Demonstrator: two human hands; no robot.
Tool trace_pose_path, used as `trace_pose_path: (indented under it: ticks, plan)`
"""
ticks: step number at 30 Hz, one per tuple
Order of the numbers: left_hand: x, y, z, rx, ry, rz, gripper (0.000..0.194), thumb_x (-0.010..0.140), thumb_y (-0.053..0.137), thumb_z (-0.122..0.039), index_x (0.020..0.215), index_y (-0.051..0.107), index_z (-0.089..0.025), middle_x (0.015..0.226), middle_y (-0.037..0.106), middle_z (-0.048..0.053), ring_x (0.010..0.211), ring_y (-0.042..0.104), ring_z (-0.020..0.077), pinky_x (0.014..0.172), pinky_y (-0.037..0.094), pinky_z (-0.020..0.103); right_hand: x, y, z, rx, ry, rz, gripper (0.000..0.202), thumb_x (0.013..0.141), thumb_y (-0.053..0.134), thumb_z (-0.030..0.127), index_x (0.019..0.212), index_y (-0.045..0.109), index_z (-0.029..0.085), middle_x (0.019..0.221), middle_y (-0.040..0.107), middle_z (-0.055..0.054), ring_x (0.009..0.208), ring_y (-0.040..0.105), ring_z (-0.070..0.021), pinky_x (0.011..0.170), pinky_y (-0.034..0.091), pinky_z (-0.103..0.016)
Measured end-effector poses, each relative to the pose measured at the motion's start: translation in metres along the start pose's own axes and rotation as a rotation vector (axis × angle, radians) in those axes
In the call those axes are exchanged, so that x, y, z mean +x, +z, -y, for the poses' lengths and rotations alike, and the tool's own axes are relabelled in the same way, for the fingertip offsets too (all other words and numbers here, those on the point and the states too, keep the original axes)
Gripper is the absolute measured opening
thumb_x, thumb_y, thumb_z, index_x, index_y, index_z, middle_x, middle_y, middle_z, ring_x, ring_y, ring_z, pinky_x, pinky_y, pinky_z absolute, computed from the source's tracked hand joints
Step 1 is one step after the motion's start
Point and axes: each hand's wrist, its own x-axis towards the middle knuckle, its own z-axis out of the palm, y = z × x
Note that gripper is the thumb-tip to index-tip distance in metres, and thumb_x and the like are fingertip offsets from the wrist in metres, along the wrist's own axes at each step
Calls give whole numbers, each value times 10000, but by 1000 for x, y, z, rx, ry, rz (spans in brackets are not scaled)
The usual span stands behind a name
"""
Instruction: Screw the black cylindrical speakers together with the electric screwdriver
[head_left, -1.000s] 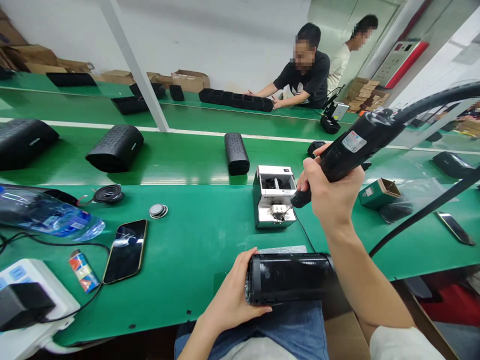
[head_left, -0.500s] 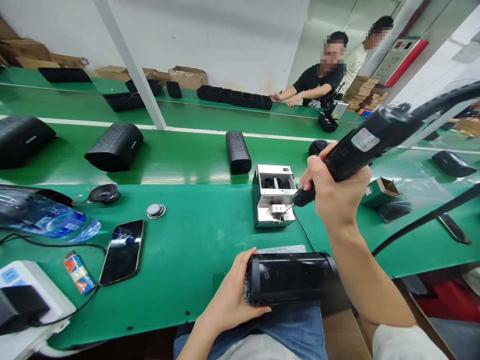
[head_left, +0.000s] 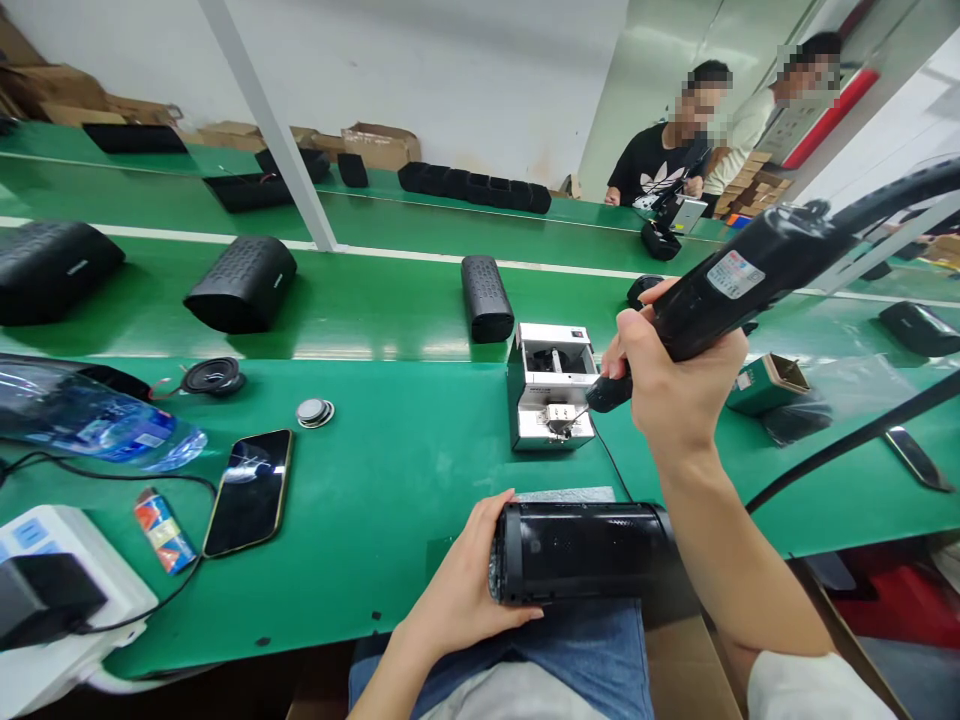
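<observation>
Lying on its side at the near edge of the green bench, a glossy black cylinder (head_left: pixel 592 550) has its left end gripped by my left hand (head_left: pixel 469 575). My right hand (head_left: pixel 679 385) is raised and wrapped round a black electric screwdriver (head_left: pixel 716 295) with a white label and a thick cable. The tip of the screwdriver reaches down-left to the front of a silver and black screw feeder (head_left: pixel 555 385), where it seems to touch the small metal block. Part of a grey sheet (head_left: pixel 566 495) shows behind the cylinder.
A phone (head_left: pixel 249 492), lighter (head_left: pixel 165 530), silver discs (head_left: pixel 314 412), speaker driver (head_left: pixel 213 377), plastic bottle (head_left: pixel 90 415) and white power strip (head_left: pixel 71 560) lie left. Black speaker housings (head_left: pixel 241 284) stand behind on the line. A green box (head_left: pixel 766 385) sits right. Two people are beyond.
The view has shifted slightly. Across the bench, the person in black has drawn their arms back from the row of black parts and is now more upright. My hands keep their holds.
</observation>
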Motion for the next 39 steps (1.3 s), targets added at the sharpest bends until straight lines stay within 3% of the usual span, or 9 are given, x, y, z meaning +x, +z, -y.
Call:
trace_pose_path:
  ticks: [2, 6, 7, 11, 13, 21, 26, 33, 39]
  plan:
    - [0, 0, 0, 4, -8, 4, 1324, 740, 1093, -222, 1769, 269, -344, 1792, 445, 191, 1677, 486, 475, 1409, 420, 708, 4, -3, -3, 60, -11, 111, 171, 906, 784, 152, 1012, 689, 248, 623, 601, 105, 426, 554, -146, 460, 521, -314]
    - [0, 1, 1, 26, 7, -2, 1319, 755, 1096, -236, 1774, 266, -337, 1798, 436, 197, 1683, 479, 474, 1407, 429, 699, 16, -8, -14, 243, 29, 530, 223, 903, 805, 171, 1048, 660, 259, 627, 621, 113, 386, 529, -147, 383, 481, -299]
    - [0, 2, 2, 33, 14, -6, 1316, 759, 1097, -237, 1774, 264, -335, 1799, 435, 200, 1683, 479, 473, 1407, 429, 698, 18, -7, -17, 246, 31, 519, 225, 899, 813, 194, 1048, 658, 261, 614, 609, 118, 378, 514, -144, 378, 476, -297]
    - [0, 2, 2, 57, 27, -8, 1323, 770, 1098, -241, 1778, 247, -343, 1802, 438, 194, 1685, 478, 465, 1414, 417, 702, 16, 0, -20, 94, -2, 78, 207, 840, 816, 246, 956, 647, 272, 554, 517, 133, 361, 451, -127, 374, 438, -290]
    - [0, 2, 1, 59, 40, -9, 1323, 777, 1100, -258, 1784, 247, -343, 1804, 442, 192, 1687, 479, 463, 1416, 419, 695, 9, 2, -16, 50, -10, -24, 197, 829, 812, 226, 931, 648, 268, 550, 498, 126, 366, 460, -135, 376, 435, -301]
    - [1, 2, -2, 72, 91, -27, 1346, 787, 1104, -301, 1820, 242, -332, 1789, 470, 211, 1660, 519, 469, 1391, 462, 677, -3, 1, -6, 47, -55, -8, 272, 889, 934, 293, 919, 665, 272, 559, 468, 113, 367, 451, -159, 382, 425, -344]
    - [1, 2, -3, 63, 98, -23, 1324, 794, 1097, -294, 1807, 246, -337, 1787, 468, 204, 1663, 514, 455, 1390, 469, 656, -4, -3, 0, 55, 28, 29, 254, 850, 920, 266, 926, 678, 280, 550, 478, 114, 366, 426, -156, 381, 421, -336]
    - [1, 2, -2, 41, 90, -12, 1311, 802, 1093, -308, 1811, 256, -346, 1790, 472, 201, 1666, 509, 468, 1384, 474, 663, -18, -12, 55, 112, 126, 10, 249, 726, 734, 124, 938, 715, 253, 557, 520, 109, 368, 417, -115, 348, 371, -277]
    - [0, 1, -1, 16, 91, -14, 1255, 785, 1107, -311, 1763, 321, -344, 1759, 503, 174, 1653, 522, 447, 1389, 476, 648, -29, -11, 82, 66, 162, -26, 292, 678, 762, 126, 928, 709, 268, 545, 517, 111, 344, 369, -102, 315, 326, -275]
